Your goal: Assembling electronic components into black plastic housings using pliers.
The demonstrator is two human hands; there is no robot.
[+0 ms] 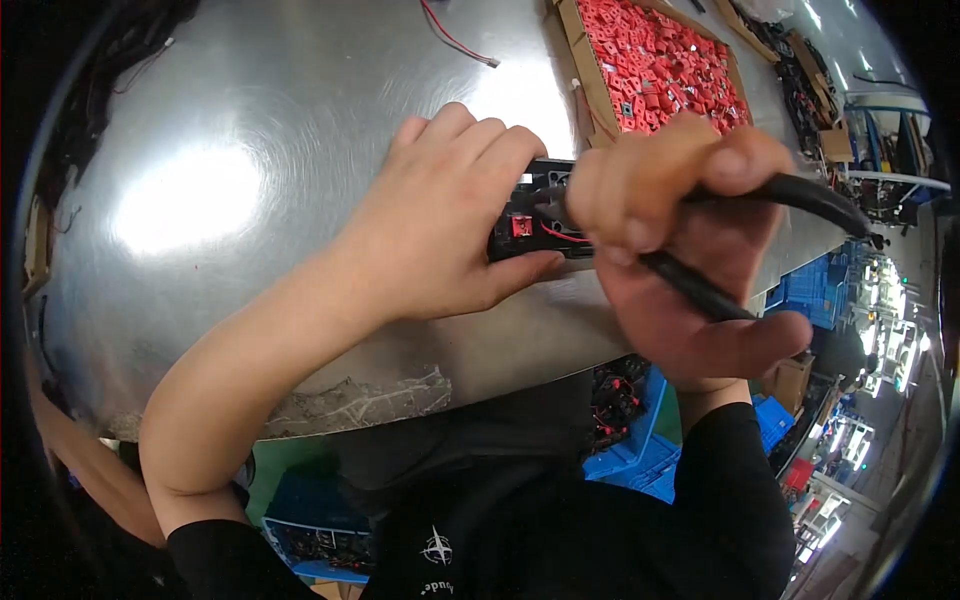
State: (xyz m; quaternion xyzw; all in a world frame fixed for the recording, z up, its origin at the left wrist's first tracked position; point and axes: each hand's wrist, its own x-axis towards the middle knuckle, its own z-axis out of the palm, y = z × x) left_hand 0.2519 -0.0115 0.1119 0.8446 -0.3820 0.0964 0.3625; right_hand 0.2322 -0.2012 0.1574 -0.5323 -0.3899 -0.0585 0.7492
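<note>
Black housing | head view: on the metal tabletop | left hand: curled over the housing's left end, gripping it | right hand: grasping black-handled pliers, tip over the housing near a red block | cardboard tray of red pieces: beyond the right hand

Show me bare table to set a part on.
Widest: the table left of the left hand, up to the dark parts. Smaller: between that hand and the red wire. Crowded: around the right hand, pliers, black part and box.
</note>
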